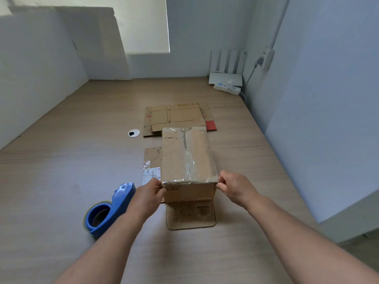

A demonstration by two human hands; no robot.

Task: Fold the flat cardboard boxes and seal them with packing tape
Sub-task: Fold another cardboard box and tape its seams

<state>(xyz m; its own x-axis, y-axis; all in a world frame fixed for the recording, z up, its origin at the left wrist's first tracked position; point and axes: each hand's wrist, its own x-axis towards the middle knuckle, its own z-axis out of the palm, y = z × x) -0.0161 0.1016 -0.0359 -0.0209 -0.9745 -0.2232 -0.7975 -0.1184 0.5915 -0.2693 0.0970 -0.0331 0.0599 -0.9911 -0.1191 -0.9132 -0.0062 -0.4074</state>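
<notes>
Left hand [148,194], right hand [233,186] bare; forearms [114,242] bare.

Wood-grain tabletop [61,181]. One taped box [187,156], centre, two flaps flat on the surface. Flattened boxes [176,116] just behind it. Blue tape dispenser [110,210], near left. Round cable grommet [134,133]. White router [225,78] and power strip [226,88], far right corner.

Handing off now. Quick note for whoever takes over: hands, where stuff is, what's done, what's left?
Left hand and right hand each pinch a near top corner of the box, which stands on the table.
Tape dispenser lies on the table left of the box.
Done: box folded, top seam taped.
Left: its lower flaps lie splayed on the table, unsealed; flat cardboard behind it not yet folded.
</notes>
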